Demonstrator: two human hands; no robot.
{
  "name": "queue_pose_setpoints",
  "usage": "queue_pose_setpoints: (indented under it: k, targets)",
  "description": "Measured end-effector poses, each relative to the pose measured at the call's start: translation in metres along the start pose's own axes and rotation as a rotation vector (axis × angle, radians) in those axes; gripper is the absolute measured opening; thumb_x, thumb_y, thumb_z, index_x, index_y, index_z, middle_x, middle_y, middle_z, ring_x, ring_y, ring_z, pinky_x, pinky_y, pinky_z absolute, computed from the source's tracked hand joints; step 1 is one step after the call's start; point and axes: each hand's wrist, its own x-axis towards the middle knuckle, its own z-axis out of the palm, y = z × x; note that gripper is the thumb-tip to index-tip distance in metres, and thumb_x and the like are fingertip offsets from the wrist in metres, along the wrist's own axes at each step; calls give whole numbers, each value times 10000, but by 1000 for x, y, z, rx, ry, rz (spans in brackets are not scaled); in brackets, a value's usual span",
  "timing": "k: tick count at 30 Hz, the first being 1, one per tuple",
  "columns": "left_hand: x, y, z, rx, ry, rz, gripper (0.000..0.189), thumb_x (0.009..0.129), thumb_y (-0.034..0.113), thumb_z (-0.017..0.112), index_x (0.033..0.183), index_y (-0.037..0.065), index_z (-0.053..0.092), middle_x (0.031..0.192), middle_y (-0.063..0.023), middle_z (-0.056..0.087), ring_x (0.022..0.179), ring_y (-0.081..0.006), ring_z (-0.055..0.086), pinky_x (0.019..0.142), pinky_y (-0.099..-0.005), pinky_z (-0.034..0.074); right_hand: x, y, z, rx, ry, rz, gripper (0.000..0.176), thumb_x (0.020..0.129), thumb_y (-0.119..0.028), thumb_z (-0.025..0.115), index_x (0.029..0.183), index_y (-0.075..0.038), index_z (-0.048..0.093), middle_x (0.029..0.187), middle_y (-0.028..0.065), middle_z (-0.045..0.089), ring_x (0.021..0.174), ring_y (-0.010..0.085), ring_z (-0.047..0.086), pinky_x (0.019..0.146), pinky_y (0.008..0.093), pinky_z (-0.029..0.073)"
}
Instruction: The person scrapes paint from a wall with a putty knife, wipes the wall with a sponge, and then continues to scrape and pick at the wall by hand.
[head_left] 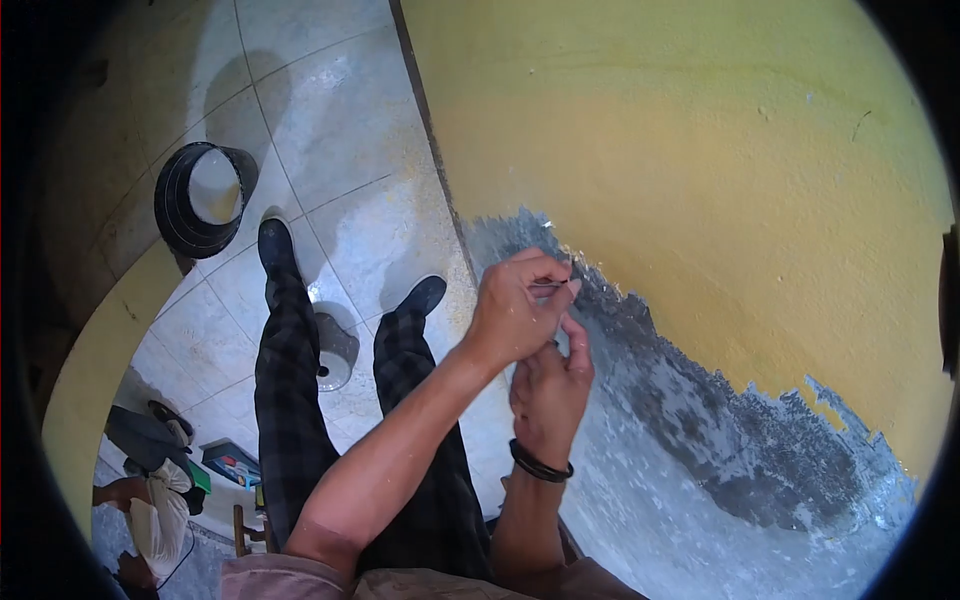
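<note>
My left hand (522, 305) is closed in a pinch in front of the wall. A thin, pale, metallic-looking sliver (546, 285) shows between its thumb and fingers; its kind is not clear. Just below, my right hand (550, 395), with a black bracelet (541, 462) at the wrist, has its fingers curled close to the left hand. What it holds, if anything, is hidden. Behind both hands is the yellow wall (700, 170), with a ragged bare grey patch (690, 400) where the paint is gone along its lower part.
A black bucket (172, 205) with pale contents stands on the tiled floor (340, 120). A grey container (337, 352) sits between my legs. At lower left are another person (160, 530), an open toolbox (230, 463) and a wooden piece (243, 530). A curved yellow edge (95, 370) borders the left.
</note>
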Motion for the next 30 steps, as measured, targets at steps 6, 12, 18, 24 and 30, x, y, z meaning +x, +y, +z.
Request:
queue_pose_setpoints:
  k: [6, 12, 18, 24, 30]
  targets:
    - [-20, 5, 5, -54, -129, -80, 93, 808, 12, 683, 870, -50, 652, 848, -96, 604, 880, -142, 637, 787, -265, 543, -16, 4, -14, 83, 48, -1, 361, 865, 16, 472, 1222, -12, 418, 581, 6, 494, 399, 39, 370, 345, 206, 251]
    - [-9, -1, -2, 0, -73, -45, 88, 822, 7, 668, 879, -57, 647, 881, -94, 607, 859, -133, 630, 787, -257, 540, -10, 0, 0, 71, 35, 44, 330, 894, -13, 475, 1220, -22, 426, 566, -11, 464, 395, 28, 359, 344, 198, 242]
    - [4, -13, -4, -13, 5, -45, 112, 807, 25, 693, 856, -62, 642, 861, -82, 604, 837, -115, 620, 738, -259, 548, 7, 4, 4, -20, 12, 19, 316, 904, -31, 485, 1215, -42, 431, 552, -10, 463, 384, 26, 358, 320, 207, 230]
    - [-4, -11, -1, -122, -44, -51, 102, 811, 14, 679, 869, -61, 644, 878, -79, 606, 821, -111, 619, 743, -262, 548, -2, 6, 0, -8, 24, 8, 318, 897, -30, 489, 1209, -32, 428, 559, -15, 465, 380, 26, 355, 331, 204, 238]
    - [9, -14, -9, -7, -18, 11, 92, 816, 2, 670, 882, -58, 650, 889, -78, 618, 825, -124, 622, 749, -256, 536, 11, 10, 9, 78, -15, 14, 324, 881, -25, 511, 1197, -40, 439, 588, -5, 487, 389, 28, 361, 331, 201, 234]
